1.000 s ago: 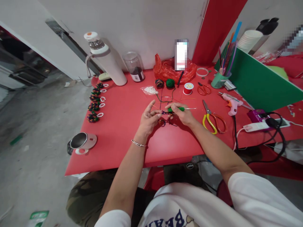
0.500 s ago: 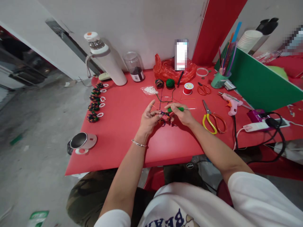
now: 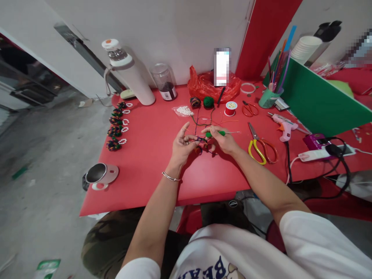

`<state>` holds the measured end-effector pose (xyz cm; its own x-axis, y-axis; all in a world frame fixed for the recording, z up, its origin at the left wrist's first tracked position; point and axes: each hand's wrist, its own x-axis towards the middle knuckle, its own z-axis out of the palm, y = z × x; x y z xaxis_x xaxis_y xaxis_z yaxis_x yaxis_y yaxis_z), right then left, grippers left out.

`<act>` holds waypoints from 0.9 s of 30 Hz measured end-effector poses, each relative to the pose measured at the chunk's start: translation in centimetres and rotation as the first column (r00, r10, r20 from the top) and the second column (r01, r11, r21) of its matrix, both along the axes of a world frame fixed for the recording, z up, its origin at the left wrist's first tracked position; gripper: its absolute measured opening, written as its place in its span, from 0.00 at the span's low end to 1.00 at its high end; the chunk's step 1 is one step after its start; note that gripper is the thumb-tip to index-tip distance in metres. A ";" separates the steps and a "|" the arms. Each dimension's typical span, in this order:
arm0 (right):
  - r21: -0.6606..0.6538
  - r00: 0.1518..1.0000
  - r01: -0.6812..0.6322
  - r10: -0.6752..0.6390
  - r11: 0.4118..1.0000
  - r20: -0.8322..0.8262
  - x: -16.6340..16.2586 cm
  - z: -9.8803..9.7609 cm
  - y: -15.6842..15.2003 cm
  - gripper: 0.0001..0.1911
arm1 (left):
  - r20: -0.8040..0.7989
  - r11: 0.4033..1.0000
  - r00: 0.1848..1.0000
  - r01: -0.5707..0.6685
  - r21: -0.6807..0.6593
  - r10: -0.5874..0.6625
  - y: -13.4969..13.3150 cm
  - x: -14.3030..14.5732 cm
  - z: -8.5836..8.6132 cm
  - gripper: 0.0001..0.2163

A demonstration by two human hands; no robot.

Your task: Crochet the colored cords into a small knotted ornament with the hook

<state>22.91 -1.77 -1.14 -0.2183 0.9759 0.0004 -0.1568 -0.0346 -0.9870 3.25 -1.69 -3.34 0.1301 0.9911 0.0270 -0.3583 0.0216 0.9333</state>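
Note:
Between my two hands is a small piece of dark multicoloured crochet work [image 3: 201, 140]. My left hand [image 3: 183, 145] pinches its left side, index finger raised with yarn running by it. My right hand [image 3: 223, 139] is closed round the green handle of a crochet hook [image 3: 215, 134]; a thin metal shaft sticks out to the right, while the end at the yarn is hard to make out. Strands lead back toward a multicoloured yarn ball [image 3: 195, 102] and a green yarn ball [image 3: 208, 102]. A bag of white beads [image 3: 183, 111] lies beyond my left hand.
Finished-looking yarn pieces with bead loops [image 3: 114, 144] line the left side. A mug [image 3: 110, 173], flask [image 3: 136, 81] and jar [image 3: 167, 87] stand on the red table. Scissors [image 3: 255, 143], red snips [image 3: 250, 109], a thread spool [image 3: 230, 109] and a pink glue gun [image 3: 286, 130] lie right.
Both hands stay in nearly the same place, with the crochet work shifting slightly between the fingers. The loose strands below it hang a little differently.

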 end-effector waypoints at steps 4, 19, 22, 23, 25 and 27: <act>-0.023 0.999 -0.031 0.030 0.999 -0.032 -0.2 0.2 0.0 0.35 | 0.016 0.999 0.999 0.036 -0.004 -0.036 -0.1 0.1 -0.2 0.47; 0.264 0.992 -0.007 -0.027 0.965 0.123 0.1 1.1 -0.5 0.29 | 0.097 0.991 0.995 0.043 -0.128 -0.030 -0.4 0.1 1.3 0.42; 0.326 0.983 -0.047 -0.013 0.944 0.181 0.1 1.2 -0.6 0.28 | 0.089 0.990 0.994 0.068 -0.124 -0.057 -0.4 0.3 0.9 0.46; 0.324 0.981 -0.060 -0.003 0.944 0.192 0.1 1.2 -0.7 0.28 | 0.081 0.991 0.995 0.074 -0.115 -0.065 -0.4 0.3 0.8 0.47; 0.272 0.981 -0.081 0.028 0.959 0.193 0.2 1.3 -0.9 0.29 | 0.056 0.994 0.996 0.072 -0.086 -0.068 -0.3 0.4 0.6 0.48; 0.179 0.984 -0.095 0.064 0.979 0.169 0.2 1.3 -1.0 0.31 | 0.024 0.998 0.998 0.053 -0.045 -0.052 -0.2 0.3 0.4 0.48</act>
